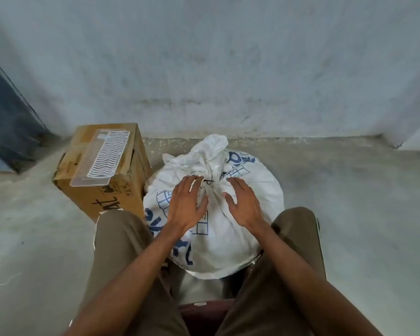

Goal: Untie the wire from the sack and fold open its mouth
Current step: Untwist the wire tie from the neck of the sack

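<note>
The bulging white woven sack with blue print (pixel 228 214) stands upright on the floor between the knees, its bunched neck pointing up, bound by thin dark wire (pixel 208 181). Left hand (pixel 186 207) and right hand (pixel 244 206) flank the neck with relaxed, spread fingers, apparently resting on the cloth, gripping nothing.

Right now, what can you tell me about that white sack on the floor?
The sack is white, seemingly woven plastic, with blue print. It stands full and rounded on the floor between the person's knees, beside a cardboard box. Its neck is bunched and tied with thin dark wire. The left hand and right hand lie open on either side of the neck.
</note>
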The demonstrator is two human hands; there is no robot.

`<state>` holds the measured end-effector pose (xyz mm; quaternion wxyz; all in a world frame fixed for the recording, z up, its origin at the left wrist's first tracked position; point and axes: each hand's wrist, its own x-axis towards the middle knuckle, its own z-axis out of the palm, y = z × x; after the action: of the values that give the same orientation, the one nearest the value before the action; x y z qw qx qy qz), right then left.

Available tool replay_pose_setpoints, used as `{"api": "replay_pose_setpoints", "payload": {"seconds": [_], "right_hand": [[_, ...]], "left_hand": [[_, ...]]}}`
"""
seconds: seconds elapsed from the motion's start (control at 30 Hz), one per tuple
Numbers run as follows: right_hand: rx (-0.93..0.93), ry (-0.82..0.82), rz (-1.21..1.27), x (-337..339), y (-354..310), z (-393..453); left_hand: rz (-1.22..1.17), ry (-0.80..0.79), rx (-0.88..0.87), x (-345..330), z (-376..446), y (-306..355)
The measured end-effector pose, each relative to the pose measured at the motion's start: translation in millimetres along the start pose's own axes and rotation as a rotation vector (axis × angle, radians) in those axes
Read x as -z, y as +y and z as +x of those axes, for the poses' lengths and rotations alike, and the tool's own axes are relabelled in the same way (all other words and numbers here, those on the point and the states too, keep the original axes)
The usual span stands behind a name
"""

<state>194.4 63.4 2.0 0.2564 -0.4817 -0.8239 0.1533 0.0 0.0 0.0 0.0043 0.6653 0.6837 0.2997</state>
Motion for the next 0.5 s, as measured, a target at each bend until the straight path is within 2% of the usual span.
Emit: {"api": "replay_pose_setpoints", "payload": {"seconds": [0.17, 0.33, 0.5], "right_hand": [[0.018, -0.078, -0.018, -10.0, 4.2, 27.0], [0.050, -0.173, 0.062, -41.5, 20.5, 71.7], [0.040, -0.175, 0.185, -69.5, 46.2, 105.7]], "left_hand": [[-0.077, -0.128, 0.103, -12.0, 18.6, -18.4], [-0.153, -0.248, 0.005, -41.6, 53.3, -44.0], [-0.273, -0.282, 0.079, -74.7, 77.4, -67.8]]}}
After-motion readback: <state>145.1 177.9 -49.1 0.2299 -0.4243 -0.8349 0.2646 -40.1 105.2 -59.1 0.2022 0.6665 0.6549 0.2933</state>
